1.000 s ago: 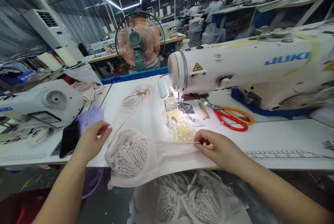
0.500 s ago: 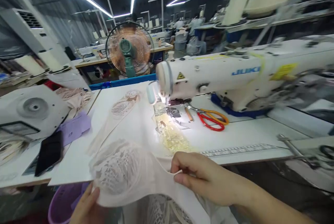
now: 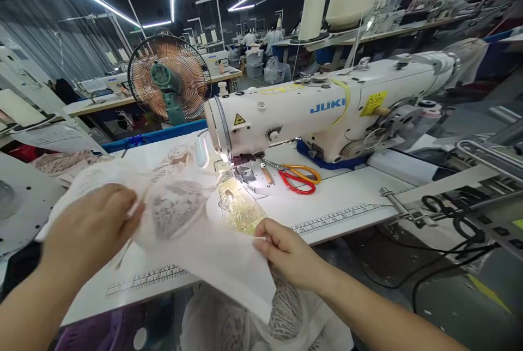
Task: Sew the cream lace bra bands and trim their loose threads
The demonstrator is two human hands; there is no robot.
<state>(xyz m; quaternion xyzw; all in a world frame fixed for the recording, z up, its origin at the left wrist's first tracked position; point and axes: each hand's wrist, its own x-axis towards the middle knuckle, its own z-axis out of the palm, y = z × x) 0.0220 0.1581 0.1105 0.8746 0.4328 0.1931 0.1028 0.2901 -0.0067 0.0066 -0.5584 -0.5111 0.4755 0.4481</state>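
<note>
A pale pink lace bra piece (image 3: 183, 220) is stretched in the air over the front of the white sewing table (image 3: 351, 198). My left hand (image 3: 87, 231) is closed on its left end, raised and blurred. My right hand (image 3: 286, 250) pinches its right band near the table's front edge. Behind it stands the white JUKI sewing machine (image 3: 318, 111), its needle lamp lighting a shiny yellowish patch (image 3: 239, 209) on the table. More lace pieces (image 3: 286, 307) hang below the table edge under my right hand.
Red and orange scissors (image 3: 296, 176) lie right of the needle. Another lace piece (image 3: 175, 157) lies at the table's back left. A green and copper fan (image 3: 169, 81) stands behind. Cables (image 3: 449, 220) and a metal frame are at the right. People work at far benches.
The view has swung right. My left hand has come up from below the table edge, lifting the bra piece's left end. My right hand keeps its pinch on the band.
</note>
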